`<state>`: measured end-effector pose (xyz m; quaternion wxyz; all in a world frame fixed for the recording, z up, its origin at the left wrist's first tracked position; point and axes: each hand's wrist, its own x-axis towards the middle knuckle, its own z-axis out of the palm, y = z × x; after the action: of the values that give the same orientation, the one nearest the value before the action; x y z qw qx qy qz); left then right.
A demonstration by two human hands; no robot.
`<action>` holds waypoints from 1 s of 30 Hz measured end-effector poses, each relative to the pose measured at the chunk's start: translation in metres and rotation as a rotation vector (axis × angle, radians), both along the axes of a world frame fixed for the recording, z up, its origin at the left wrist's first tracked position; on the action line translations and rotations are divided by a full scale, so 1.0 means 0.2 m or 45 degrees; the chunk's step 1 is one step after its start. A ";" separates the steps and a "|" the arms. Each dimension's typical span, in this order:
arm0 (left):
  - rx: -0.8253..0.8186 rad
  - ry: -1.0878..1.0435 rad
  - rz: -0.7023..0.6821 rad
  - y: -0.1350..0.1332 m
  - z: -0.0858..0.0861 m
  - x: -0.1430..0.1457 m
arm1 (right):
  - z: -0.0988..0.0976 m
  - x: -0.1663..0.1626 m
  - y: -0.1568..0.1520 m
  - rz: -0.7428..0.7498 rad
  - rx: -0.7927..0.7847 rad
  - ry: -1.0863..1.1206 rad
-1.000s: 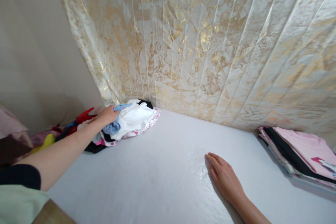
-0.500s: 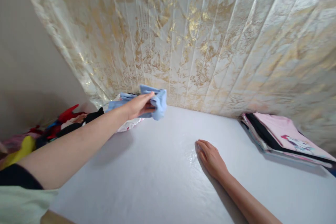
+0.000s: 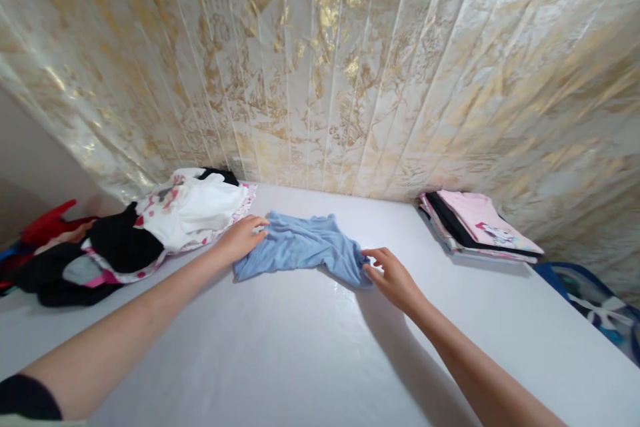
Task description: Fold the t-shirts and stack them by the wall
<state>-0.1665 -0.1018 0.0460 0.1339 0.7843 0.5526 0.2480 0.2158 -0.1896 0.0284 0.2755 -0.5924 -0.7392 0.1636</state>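
A light blue garment (image 3: 305, 243), wrinkled and of a kind I cannot make out, lies spread across the white table (image 3: 280, 347). My left hand (image 3: 243, 238) is at its left end, fingertips closed on the cloth's edge. At the opposite end, my right hand (image 3: 393, 277) pinches the garment's right edge between thumb and fingers. Just left of my left hand is a loose heap of clothes, with a white top with a pink-red print (image 3: 200, 210) on it and black pieces (image 3: 125, 237) beside it.
A neat stack of folded clothes, a pink one (image 3: 475, 217) on top, sits at the back right. Past the table's right edge is a blue-rimmed bag or container (image 3: 590, 300). A gold-patterned curtain (image 3: 320, 80) hangs behind the table. Red cloth (image 3: 53, 220) lies far left.
My left hand brought the bunched blue garment from the heap onto the table, where it is now spread out. My right hand rose from the tabletop to its right edge. The view shifted left-to-right.
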 end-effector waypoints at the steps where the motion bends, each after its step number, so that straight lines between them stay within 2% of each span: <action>1: 0.016 0.038 -0.054 -0.01 -0.02 0.02 | 0.03 -0.02 -0.02 -0.006 -0.008 -0.110; 5: 0.036 0.141 -0.100 0.01 -0.07 0.14 | 0.09 -0.11 -0.09 -0.042 -0.108 -0.388; 10: 0.045 0.094 0.082 0.10 -0.08 0.17 | 0.09 -0.15 -0.09 0.030 -0.175 -0.537; 13: 0.086 0.029 0.158 0.11 -0.02 0.17 | 0.12 -0.11 -0.01 -0.032 -0.152 -0.591; 16: 0.211 -0.262 0.234 0.00 0.11 0.21 | 0.18 -0.05 0.11 -0.251 0.008 -0.576; 17: 0.242 -0.387 0.183 -0.08 0.16 0.23 | 0.19 -0.02 0.14 -0.337 0.068 -0.566; 19: 0.090 -0.461 -0.071 -0.25 0.24 0.29 | 0.22 0.03 0.20 -0.456 0.125 -0.561; 22: -0.484 -0.269 -0.598 -0.48 0.28 0.36 | 0.23 0.08 0.22 -0.488 0.057 -0.576; 24: -0.684 -0.201 -0.701 -0.53 0.25 0.38 | 0.23 0.08 0.20 -0.485 0.023 -0.567; 25: -0.679 -0.189 -0.660 -0.52 0.21 0.38 | 0.22 0.08 0.18 -0.474 0.019 -0.555; 30: -0.157 -0.014 -0.175 -0.29 0.01 0.33 | 0.22 -0.04 0.04 -0.264 0.020 -0.476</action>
<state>-0.0999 -0.1603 0.0472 0.2016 0.8092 0.5111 0.2079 0.2081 -0.1821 0.0726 0.1534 -0.6832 -0.7137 0.0160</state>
